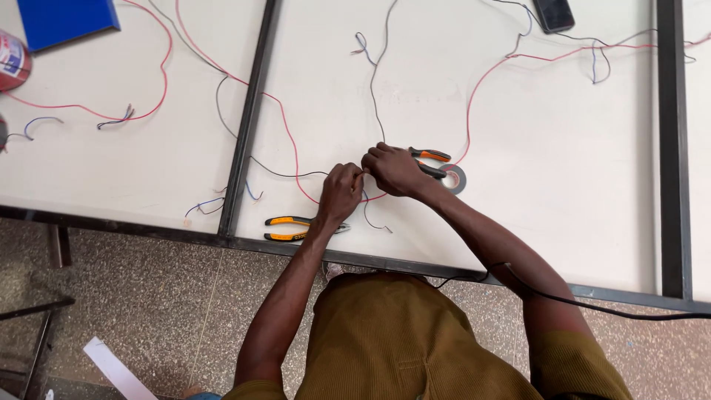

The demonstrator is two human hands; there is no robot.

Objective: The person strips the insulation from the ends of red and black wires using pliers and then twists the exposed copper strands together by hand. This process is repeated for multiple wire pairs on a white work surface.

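I see both hands meeting over the white table (518, 185), near its front edge. Left hand (341, 191) is closed in a pinch, fingertips on a thin wire junction (364, 172) right between the two hands. Right hand (396, 170) is closed too, pinching the same junction from the other side; knuckles of the two hands are almost touching.

From the pinch point a grey wire (374, 96) runs away from the hands toward the far side of the table. A red wire (292, 141) loops out past the left hand and comes back under both hands. A short dark wire tail (370, 221) hangs out below the left hand toward the table edge.

Just behind the right hand: orange-handled pliers (432, 157), handles partly hidden by the hand, touching or nearly touching it, can't tell which. Beside those, a roll of black tape (455, 178), just beyond the right wrist.

Under the left wrist: a second pair of orange-handled pliers (292, 228), lying flat near the front edge, jaws hidden by the forearm.

Far from the hands: dark phone (553, 13) at the far edge, blue board (65, 18) well off past the left hand.
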